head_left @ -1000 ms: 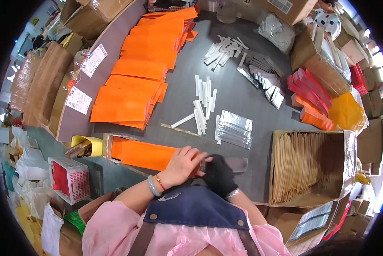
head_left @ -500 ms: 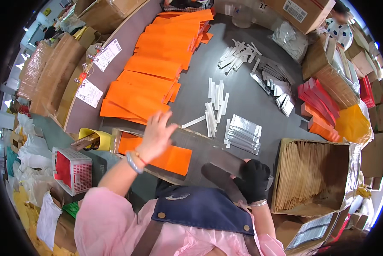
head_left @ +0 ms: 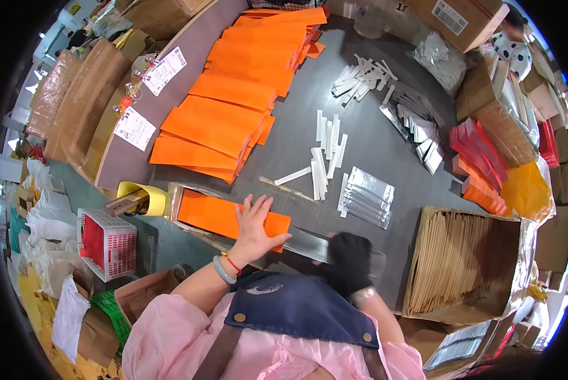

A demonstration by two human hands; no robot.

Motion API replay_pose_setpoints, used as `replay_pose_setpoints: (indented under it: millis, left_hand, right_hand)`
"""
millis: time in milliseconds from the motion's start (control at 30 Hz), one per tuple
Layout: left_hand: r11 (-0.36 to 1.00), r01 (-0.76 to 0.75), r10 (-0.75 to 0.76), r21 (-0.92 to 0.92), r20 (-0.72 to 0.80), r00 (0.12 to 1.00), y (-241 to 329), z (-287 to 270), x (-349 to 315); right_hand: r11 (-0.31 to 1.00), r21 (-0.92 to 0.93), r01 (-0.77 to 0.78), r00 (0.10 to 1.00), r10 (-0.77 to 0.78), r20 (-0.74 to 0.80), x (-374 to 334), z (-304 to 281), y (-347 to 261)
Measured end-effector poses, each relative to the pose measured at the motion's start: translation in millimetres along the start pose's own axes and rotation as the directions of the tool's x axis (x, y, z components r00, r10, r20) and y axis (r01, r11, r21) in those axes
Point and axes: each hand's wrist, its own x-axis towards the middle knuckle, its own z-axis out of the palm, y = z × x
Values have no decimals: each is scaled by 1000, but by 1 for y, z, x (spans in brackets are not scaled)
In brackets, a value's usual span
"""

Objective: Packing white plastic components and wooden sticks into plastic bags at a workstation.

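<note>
My left hand [head_left: 256,229], bare with a bangle and a red bracelet, lies with fingers spread on a flat orange paper piece [head_left: 208,215] at the table's near edge. My right hand [head_left: 350,259], in a black glove, closes on a silvery flat strip [head_left: 308,244]. That strip's left end meets the right end of the orange piece; whether it goes inside or underneath is hidden. Beyond my left hand lies a long overlapping row of orange paper pieces [head_left: 230,120]. White strips [head_left: 325,149] and a small stack of silvery packets [head_left: 367,196] lie beyond my right hand.
A carton packed with brown card pieces [head_left: 445,259] stands at the right. Red pieces [head_left: 477,149] lie behind it. More white strips [head_left: 360,79] and fanned silvery packets [head_left: 417,126] are farther back. A yellow holder [head_left: 148,197] hangs at the left edge above a white basket [head_left: 119,247].
My left hand has come down onto the near orange piece. My right hand has moved left with the silvery strip, bringing it to the orange piece's end. The view has shifted slightly.
</note>
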Motion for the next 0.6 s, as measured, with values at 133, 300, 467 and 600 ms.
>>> replay_pose_setpoints:
  millis: [133, 300, 467, 600]
  left_hand:
    - [997, -70, 66, 33, 93, 993, 6, -6, 18]
    - [987, -160, 161, 19, -81, 984, -5, 8, 93]
    - [974, -185, 181, 132, 39, 983, -21, 24, 121]
    - [963, -231, 230, 141, 27, 973, -16, 20, 121]
  right_hand:
    - [981, 153, 122, 991, -112, -69, 25, 31, -21]
    - [980, 196, -31, 959, 84, -270, -3, -11, 18]
    - [882, 302, -363, 665, 471, -580, -94, -31, 112]
    - [705, 303, -641, 431, 657, -618, -172, -42, 175]
